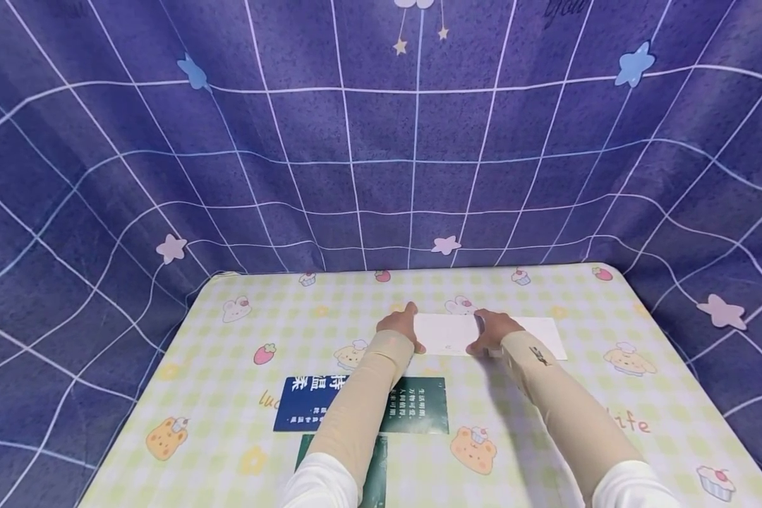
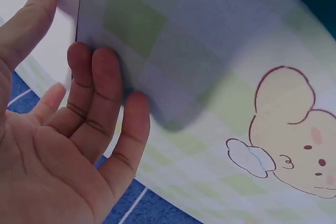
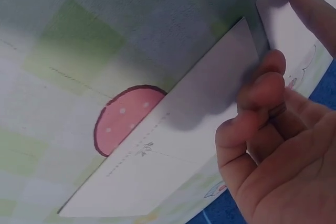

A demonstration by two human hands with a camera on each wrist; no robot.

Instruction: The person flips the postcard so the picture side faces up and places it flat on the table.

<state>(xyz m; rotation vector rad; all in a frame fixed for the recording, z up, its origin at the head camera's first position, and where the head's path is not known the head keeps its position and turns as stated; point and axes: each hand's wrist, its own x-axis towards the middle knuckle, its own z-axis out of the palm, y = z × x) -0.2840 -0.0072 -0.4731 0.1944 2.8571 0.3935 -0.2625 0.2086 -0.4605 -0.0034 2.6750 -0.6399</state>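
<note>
Between both hands a white card [image 1: 444,334] lies low over the far middle of the table. My left hand [image 1: 398,328] grips its left edge, the thumb pressing on the card [image 2: 62,27] in the left wrist view while the fingers bend at the edge. At the opposite edge, my right hand [image 1: 497,330] holds the card [image 3: 277,19] with thumb and curled fingers. Another white card [image 1: 547,335] lies flat just to the right, partly hidden by the right hand and sleeve; faint printed marks show on this second card [image 3: 173,145] in the right wrist view.
Nearer the body, a blue card [image 1: 301,409] with white characters and a green card [image 1: 427,409] lie under the left forearm. Another green card [image 1: 375,480] is partly covered by the left sleeve. A checked, cartoon-printed cloth [image 1: 584,416] covers the table; a blue grid curtain [image 1: 381,183] hangs behind.
</note>
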